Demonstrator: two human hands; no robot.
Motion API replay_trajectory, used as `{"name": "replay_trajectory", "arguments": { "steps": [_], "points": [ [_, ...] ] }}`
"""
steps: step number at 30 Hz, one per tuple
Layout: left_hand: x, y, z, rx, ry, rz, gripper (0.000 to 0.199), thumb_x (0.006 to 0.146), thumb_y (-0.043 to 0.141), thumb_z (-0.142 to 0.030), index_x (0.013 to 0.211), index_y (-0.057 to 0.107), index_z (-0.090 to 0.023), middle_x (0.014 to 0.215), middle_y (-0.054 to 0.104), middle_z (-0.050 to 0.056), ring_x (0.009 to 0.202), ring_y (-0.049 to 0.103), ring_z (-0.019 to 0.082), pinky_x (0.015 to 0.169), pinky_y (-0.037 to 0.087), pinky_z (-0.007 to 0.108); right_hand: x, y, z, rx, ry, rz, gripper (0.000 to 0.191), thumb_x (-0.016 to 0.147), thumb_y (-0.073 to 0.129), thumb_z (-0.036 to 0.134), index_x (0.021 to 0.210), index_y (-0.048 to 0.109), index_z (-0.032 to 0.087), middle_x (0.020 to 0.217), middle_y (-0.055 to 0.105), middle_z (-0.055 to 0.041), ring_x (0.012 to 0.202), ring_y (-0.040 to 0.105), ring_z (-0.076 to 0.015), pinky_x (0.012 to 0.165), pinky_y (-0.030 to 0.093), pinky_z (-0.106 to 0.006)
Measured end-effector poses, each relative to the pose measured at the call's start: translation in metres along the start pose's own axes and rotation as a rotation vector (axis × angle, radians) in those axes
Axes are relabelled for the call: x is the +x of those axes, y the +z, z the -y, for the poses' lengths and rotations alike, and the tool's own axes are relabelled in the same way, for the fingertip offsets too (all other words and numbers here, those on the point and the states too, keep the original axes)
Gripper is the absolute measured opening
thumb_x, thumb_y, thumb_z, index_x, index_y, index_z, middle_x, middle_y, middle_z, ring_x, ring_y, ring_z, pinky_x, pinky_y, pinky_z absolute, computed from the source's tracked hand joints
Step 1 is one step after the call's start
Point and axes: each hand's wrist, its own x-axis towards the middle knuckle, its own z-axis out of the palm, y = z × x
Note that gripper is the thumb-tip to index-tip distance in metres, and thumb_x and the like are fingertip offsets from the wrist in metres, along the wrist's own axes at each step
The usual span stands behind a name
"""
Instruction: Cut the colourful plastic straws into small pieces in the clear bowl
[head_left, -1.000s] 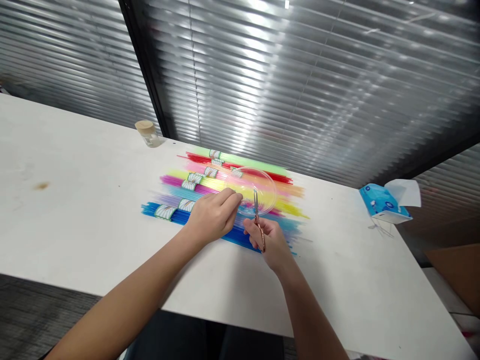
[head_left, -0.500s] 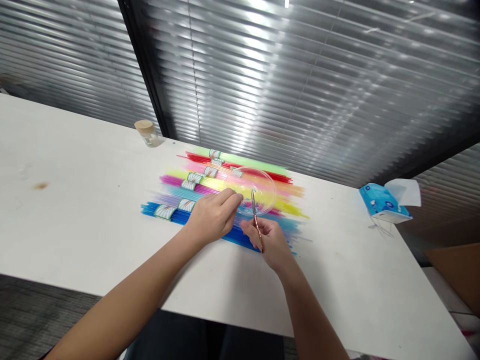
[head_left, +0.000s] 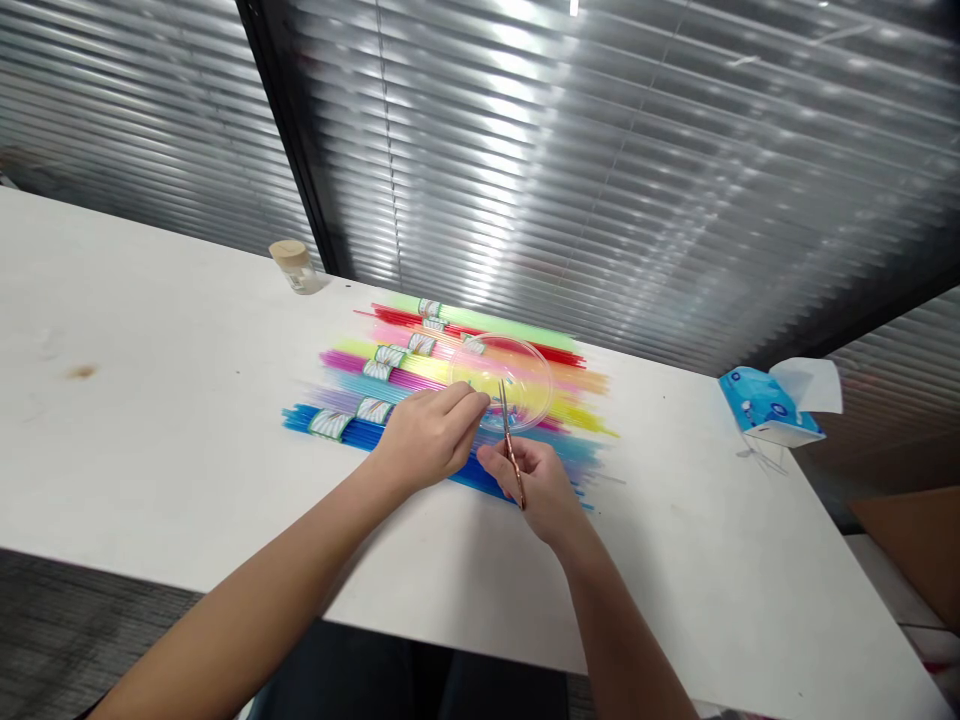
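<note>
My right hand is closed on a pair of copper-coloured scissors, whose blades point up over a clear plastic bowl. Left of the blades, my left hand is closed in a pinch near the bowl's front rim. Whatever sits between its fingertips is too small to make out. Small blue and coloured cut bits lie in the bowl. Beneath bowl and hands spread bundles of thin coloured sticks, among them blue sticks, red sticks and yellow sticks, several with patterned paper bands.
A jar with a wooden-looking lid stands at the white table's back edge. A blue tissue pack lies at the right. Metal blinds rise behind the table, and a cardboard box is beyond its right edge.
My left fingertips have shifted slightly right, closer to the scissor blades. The scissors have tilted a little to the left. The bowl and stick bundles stay where they were.
</note>
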Motion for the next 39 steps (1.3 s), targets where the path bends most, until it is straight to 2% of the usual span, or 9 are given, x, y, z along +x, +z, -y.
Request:
{"name": "replay_trajectory", "arguments": {
  "steps": [10, 24, 34, 39],
  "points": [
    [-0.0007, 0.0000, -0.0011, -0.003, 0.009, 0.017, 0.020, 0.096, 0.041, -0.015, 0.098, 0.060, -0.017, 0.082, 0.067, 0.001, 0.062, 0.057, 0.010, 0.054, 0.043, 0.023, -0.0039, 0.0007, 0.0054, 0.010, 0.003, 0.006, 0.048, 0.082, 0.068, 0.062, 0.068, 0.049, 0.020, 0.057, 0.035, 0.0057, 0.054, 0.026, -0.0108, 0.049, 0.021, -0.026],
    [-0.0016, 0.0007, -0.0003, -0.006, 0.016, 0.026, 0.022, 0.096, 0.039, -0.014, 0.100, 0.061, -0.017, 0.083, 0.067, 0.002, 0.064, 0.059, 0.011, 0.055, 0.044, 0.022, 0.0003, -0.0003, 0.0008, 0.006, 0.007, 0.014, 0.049, 0.080, 0.070, 0.063, 0.067, 0.050, 0.020, 0.058, 0.038, 0.0047, 0.053, 0.028, -0.0106, 0.048, 0.023, -0.026],
    [-0.0006, 0.0007, -0.0012, -0.011, 0.020, -0.009, 0.018, 0.097, 0.042, -0.015, 0.099, 0.060, -0.016, 0.081, 0.066, 0.001, 0.061, 0.057, 0.011, 0.052, 0.042, 0.023, -0.0024, 0.0016, 0.0050, 0.008, -0.014, -0.018, 0.050, 0.081, 0.069, 0.063, 0.068, 0.051, 0.019, 0.059, 0.035, 0.0046, 0.055, 0.027, -0.0111, 0.051, 0.019, -0.027],
    [0.0003, 0.0005, -0.0018, 0.004, 0.012, -0.001, 0.020, 0.097, 0.042, -0.015, 0.105, 0.060, -0.016, 0.087, 0.069, 0.003, 0.063, 0.059, 0.011, 0.054, 0.044, 0.024, -0.0016, 0.0026, 0.0052, 0.060, -0.004, -0.039, 0.050, 0.076, 0.073, 0.064, 0.067, 0.051, 0.019, 0.058, 0.036, 0.0047, 0.054, 0.026, -0.0107, 0.050, 0.019, -0.027]
  ]
}}
